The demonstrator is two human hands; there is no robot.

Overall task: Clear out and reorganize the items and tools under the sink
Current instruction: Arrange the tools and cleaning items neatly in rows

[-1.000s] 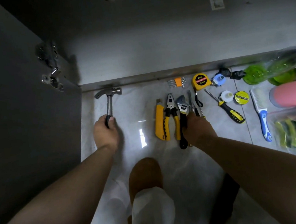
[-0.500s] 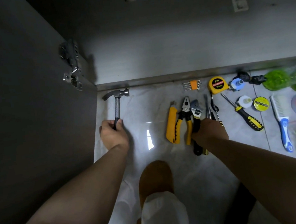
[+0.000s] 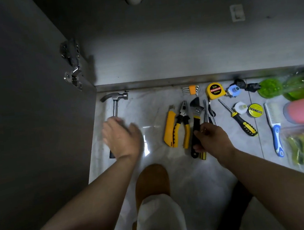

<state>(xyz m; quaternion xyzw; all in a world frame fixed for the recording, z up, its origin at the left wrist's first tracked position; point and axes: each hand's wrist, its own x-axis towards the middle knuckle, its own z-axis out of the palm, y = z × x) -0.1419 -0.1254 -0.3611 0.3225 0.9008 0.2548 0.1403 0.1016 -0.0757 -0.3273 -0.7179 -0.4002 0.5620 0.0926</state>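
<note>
Left hand point(image 3: 122, 138) has let go of hammer point(image 3: 115, 101), fingers spread over handle; right hand point(image 3: 213, 138) grips wrench point(image 3: 196, 108), long axis straight ahead of knuckles

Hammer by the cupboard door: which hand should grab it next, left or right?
Left. The left hand is right over the handle of the hammer, fingers spread and holding nothing, though blurred. The right hand is further along the floor, curled round the handle of the wrench among the other tools.

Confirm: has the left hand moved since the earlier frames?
Yes. The left hand has opened from its grip on the hammer handle and shifted right, away from the cabinet door.
</note>
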